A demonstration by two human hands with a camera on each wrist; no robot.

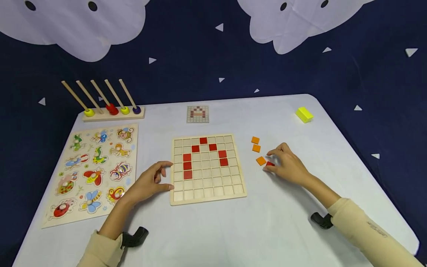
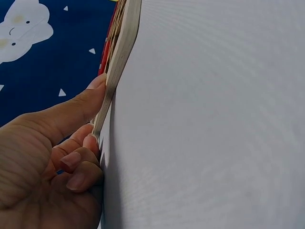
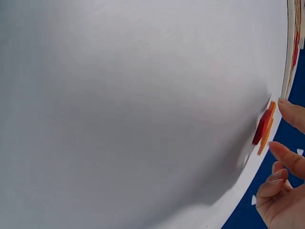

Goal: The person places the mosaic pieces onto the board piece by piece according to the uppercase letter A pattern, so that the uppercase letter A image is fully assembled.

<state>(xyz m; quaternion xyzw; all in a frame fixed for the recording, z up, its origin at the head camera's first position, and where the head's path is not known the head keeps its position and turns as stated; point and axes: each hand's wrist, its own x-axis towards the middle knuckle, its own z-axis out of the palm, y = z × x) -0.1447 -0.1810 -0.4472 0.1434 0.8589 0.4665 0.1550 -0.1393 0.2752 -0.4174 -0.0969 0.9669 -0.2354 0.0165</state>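
At the left edge of a wooden grid board (image 1: 213,185), my left hand (image 1: 150,181) rests its thumb and index finger, spread apart, against the rim. The left wrist view shows the thumb on the board's side (image 2: 125,52), the other fingers loosely bent. Several red square tiles (image 1: 188,165) sit in the grid's cells in an arch-like pattern. To the board's right, my right hand (image 1: 288,167) hovers low, thumb and index finger apart around a loose red tile (image 1: 269,164). In the right wrist view, that red tile (image 3: 260,128) lies just beyond the parted fingertips, beside orange (image 3: 268,136).
Three orange tiles (image 1: 261,161) lie between board and right hand. A small pattern card (image 1: 198,114) is behind the board. An insect-and-animal peg puzzle (image 1: 80,189) and a bead stand (image 1: 113,116) are left; a yellow block (image 1: 304,115) is back right.
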